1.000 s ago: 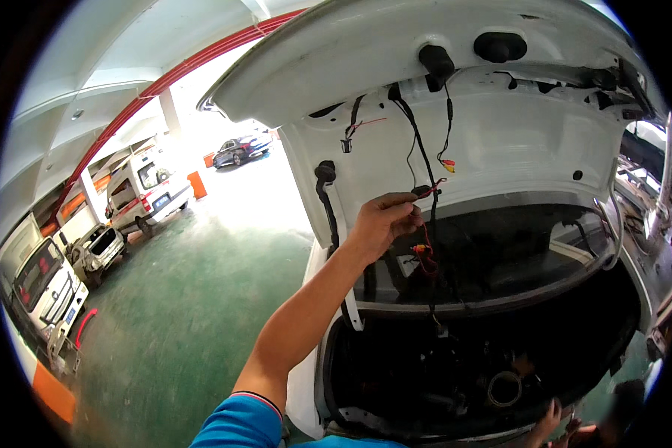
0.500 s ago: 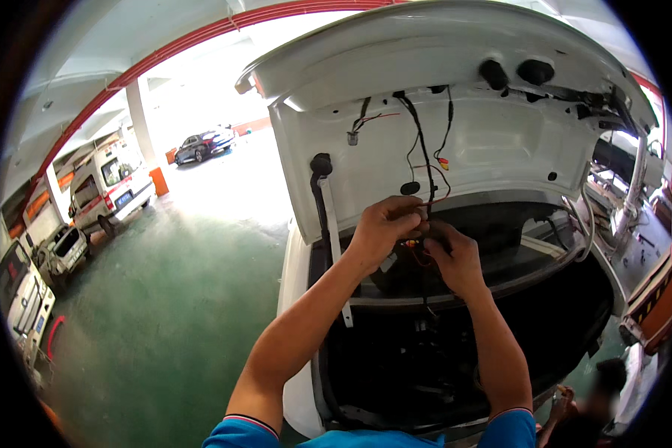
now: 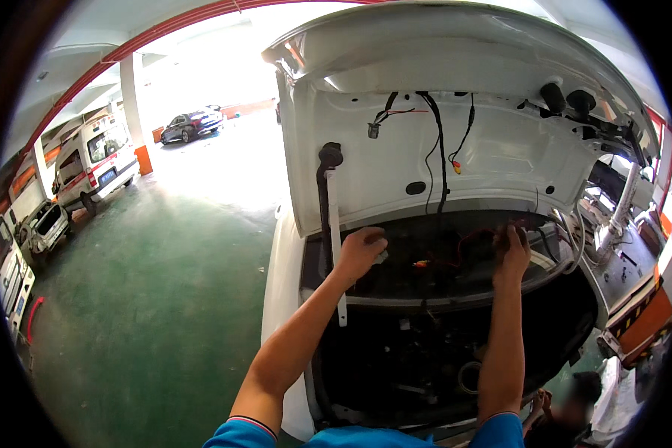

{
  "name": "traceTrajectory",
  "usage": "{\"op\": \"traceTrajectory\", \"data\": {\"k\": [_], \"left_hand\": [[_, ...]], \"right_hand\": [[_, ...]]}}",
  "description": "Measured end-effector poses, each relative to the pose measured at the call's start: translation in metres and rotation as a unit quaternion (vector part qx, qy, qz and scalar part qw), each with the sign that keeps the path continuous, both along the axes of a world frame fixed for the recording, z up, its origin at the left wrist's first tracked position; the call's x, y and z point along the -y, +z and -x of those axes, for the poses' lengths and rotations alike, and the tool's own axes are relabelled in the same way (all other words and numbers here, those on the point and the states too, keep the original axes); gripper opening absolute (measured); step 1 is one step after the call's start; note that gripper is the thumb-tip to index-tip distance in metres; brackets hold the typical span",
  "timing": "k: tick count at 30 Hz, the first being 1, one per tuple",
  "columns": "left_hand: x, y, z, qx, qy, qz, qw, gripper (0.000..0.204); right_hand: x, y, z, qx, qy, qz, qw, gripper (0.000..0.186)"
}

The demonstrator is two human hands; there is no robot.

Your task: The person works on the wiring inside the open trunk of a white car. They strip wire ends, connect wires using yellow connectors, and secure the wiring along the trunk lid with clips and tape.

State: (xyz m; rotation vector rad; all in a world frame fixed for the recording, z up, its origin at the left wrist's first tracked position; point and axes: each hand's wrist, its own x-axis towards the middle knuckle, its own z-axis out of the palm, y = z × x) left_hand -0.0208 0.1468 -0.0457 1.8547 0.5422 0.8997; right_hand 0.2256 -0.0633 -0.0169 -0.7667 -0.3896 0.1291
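My right hand is raised over the rear window glass, its fingertips pinching a thin red wire. That wire loops down leftward to a small orange-yellow connector against the dark glass. My left hand is curled closed beside a white strut; a small pale piece shows by its fingers, and what they hold is unclear. Between and above both hands, a black wiring harness hangs from the raised white trunk lid. Another wire ends in a yellow-red connector.
Below the glass lies the dark open trunk. A grey connector dangles at the lid's left. Another person is low at the right, near a black-and-orange striped box. Parked vehicles, including a white van, stand left.
My hands have drawn apart from the harness, the left moving left and down, the right moving right with the red wire. The harness now hangs free. The whole view has shifted slightly.
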Motion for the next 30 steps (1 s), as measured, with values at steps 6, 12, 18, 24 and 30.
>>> {"op": "traceTrajectory", "data": {"k": [6,12,18,24,30], "left_hand": [[0.0,0.005,-0.034,0.055,-0.033,-0.025,0.998,0.049],[-0.001,0.063,-0.088,0.183,0.014,-0.111,0.977,0.045],[0.032,0.118,-0.096,0.12,-0.11,-0.009,0.987,0.034],[0.05,0.129,-0.084,0.112,-0.047,-0.154,0.981,0.023],[0.051,0.142,-0.056,0.069,0.04,-0.32,0.944,0.024]], "right_hand": [[0.002,-0.022,-0.002,-0.051,0.081,0.024,0.995,0.026],[-0.016,-0.003,0.048,-0.008,0.227,0.051,0.972,0.018],[-0.042,0.027,0.079,0.049,0.146,0.092,0.984,0.023],[-0.06,0.052,0.088,0.178,0.125,0.059,0.974,0.029],[-0.068,0.058,0.093,0.124,0.242,0.035,0.962,0.03]]}}
